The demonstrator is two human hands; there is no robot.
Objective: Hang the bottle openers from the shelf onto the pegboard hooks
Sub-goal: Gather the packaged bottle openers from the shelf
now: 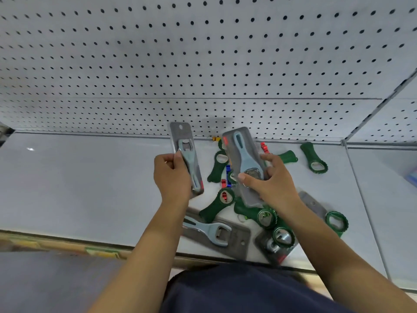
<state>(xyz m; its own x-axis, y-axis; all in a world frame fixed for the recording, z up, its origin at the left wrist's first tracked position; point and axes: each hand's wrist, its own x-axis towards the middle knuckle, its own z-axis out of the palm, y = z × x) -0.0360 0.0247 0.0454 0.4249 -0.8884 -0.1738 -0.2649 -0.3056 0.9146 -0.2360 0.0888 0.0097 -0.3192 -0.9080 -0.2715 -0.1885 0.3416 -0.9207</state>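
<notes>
The left hand (pixel 172 175) holds 1 grey carded bottle opener (pixel 186 154) upright, hang-hole topmost toward the white pegboard (pixel 203 53); the right hand (pixel 270 179) clasps another carded opener (pixel 243 159), inverted.

Glossy shelf (pixel 90 188), matt perforated pegboard (pixel 203 53)

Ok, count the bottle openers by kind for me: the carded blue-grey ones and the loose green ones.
Carded openers held: 2, one in the left hand, one in the right hand.
Carded openers lying on the shelf: 3, two partly hidden.
Loose green openers: at least 7, some overlapped.
Total: at least 12.
</notes>
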